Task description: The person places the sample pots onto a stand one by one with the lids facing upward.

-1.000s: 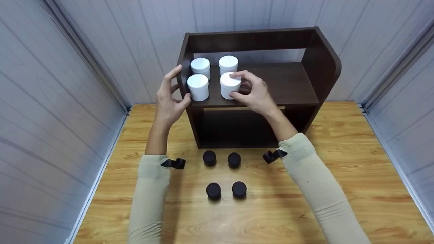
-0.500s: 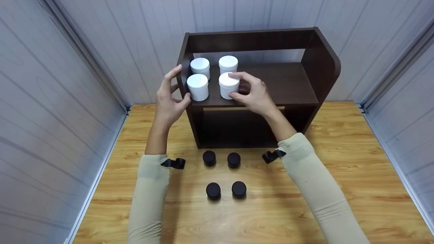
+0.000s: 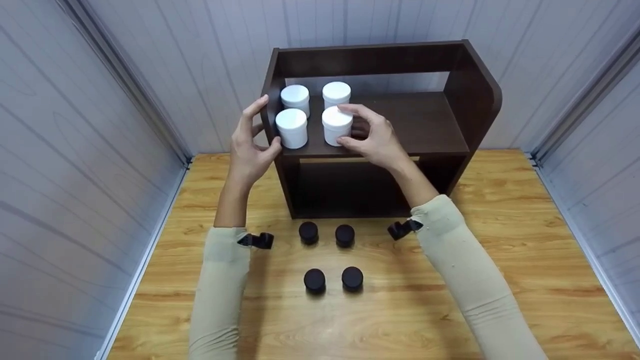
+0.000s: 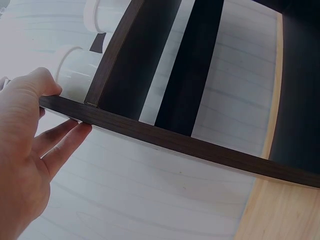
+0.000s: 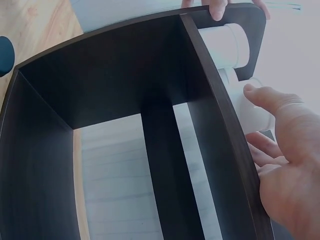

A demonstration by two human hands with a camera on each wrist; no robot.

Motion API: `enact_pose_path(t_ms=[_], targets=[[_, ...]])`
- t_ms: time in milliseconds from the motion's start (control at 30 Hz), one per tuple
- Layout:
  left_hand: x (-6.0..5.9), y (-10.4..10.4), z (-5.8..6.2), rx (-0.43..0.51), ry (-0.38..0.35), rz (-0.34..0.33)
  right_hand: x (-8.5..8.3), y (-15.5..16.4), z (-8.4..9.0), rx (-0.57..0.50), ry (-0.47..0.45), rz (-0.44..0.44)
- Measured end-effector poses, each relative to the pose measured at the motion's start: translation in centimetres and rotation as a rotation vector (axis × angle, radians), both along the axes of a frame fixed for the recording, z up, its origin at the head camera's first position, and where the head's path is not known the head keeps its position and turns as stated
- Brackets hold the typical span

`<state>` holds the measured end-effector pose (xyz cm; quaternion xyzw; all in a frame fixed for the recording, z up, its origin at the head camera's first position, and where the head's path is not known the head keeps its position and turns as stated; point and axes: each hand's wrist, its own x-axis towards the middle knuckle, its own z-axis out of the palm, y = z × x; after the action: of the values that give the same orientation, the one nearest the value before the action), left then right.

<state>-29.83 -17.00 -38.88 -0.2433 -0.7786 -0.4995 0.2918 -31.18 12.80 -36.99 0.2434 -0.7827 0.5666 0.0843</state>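
My left hand (image 3: 251,150) grips the left side panel of a dark brown shelf unit (image 3: 420,122), thumb on its front edge and fingers outside; the left wrist view shows this hand (image 4: 25,145) too. With thumb and fingers, my right hand (image 3: 376,137) holds the front right white jar (image 3: 336,131), which stands upright on the upper shelf. Beside it is the front left white jar (image 3: 292,131), close to my left thumb. Behind them stand a back left white jar (image 3: 296,100) and a back right white jar (image 3: 336,94). The right wrist view shows my thumb on the held jar (image 5: 247,107).
On the wooden tabletop (image 3: 410,310) before the shelf unit stand several black jars, among them a near left one (image 3: 314,281) and a near right one (image 3: 352,278). The lower compartment (image 3: 355,190) opens forward. Pale panels (image 3: 100,200) enclose the sides and back.
The front right white jar has slid slightly left with my right hand over the last second, lining up more with the jar behind it. My left hand stays in place.
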Motion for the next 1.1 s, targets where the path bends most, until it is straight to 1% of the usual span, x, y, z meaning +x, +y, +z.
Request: enact_pose_path(t_ms=[233,467,667,867,1100], targets=[[-0.1,0.1,-0.1,0.001,0.004,0.001,0.0,0.6,0.3,-0.045,-0.022,0.027],[-0.2,0.3,0.0,-0.003,-0.001,-0.002,0.4,1.4,0.5,-0.046,-0.029,0.033],[-0.2,0.4,-0.1,0.002,0.013,-0.006,1.1,2.4,0.5,-0.039,-0.024,0.013],[-0.3,0.5,-0.1,0.000,0.019,-0.009,1.9,3.3,0.2,-0.021,-0.012,-0.009],[-0.2,0.4,-0.2,-0.001,0.021,-0.001,3.2,4.5,0.2,-0.028,-0.020,-0.019]])
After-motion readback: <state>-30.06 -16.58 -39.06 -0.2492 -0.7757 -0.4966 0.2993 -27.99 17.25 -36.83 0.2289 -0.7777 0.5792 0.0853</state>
